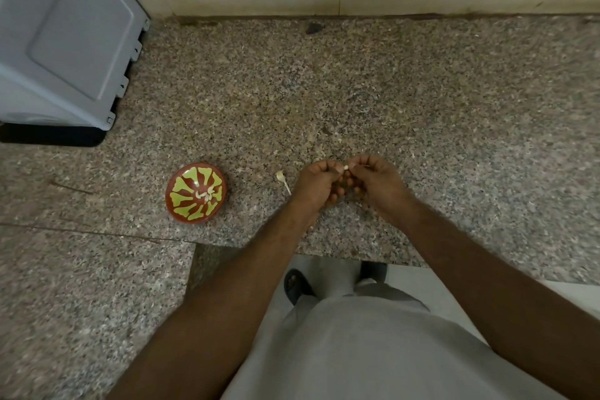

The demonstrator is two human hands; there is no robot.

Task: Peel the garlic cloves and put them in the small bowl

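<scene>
Speckled granite counter point(389, 101) runs up to a pale tiled wall, with a grey plastic appliance point(65, 42) standing well off to the left rear. Both hands meet over the counter near its front edge. The left hand point(316, 185) and the right hand point(378, 182) have their fingers curled inward, and between their thumbs and forefingers they pinch a small pale garlic clove point(346, 167), so each grip is narrow and closed on that one clove. Holding it from both sides lets one hand steady the clove while the other works the skin loose; whether any skin is still on it is too small to tell, though it looks mostly bare.

Just left of the grip, on the counter, lies a garlic stem with a bit of papery husk point(281, 179), probably what remains of the bulb, dropped close so it stays within reach. Further left of the grip sits the small bowl point(195, 192), red with yellow-green flame-like markings, and a few peeled cloves point(205, 194) lie in its middle. It stands near enough that the left hand could drop the clove in with a short sideways move.

Judging by the cloves already in the bowl and the bare stem, the task seems well along, with this clove among the last.
</scene>
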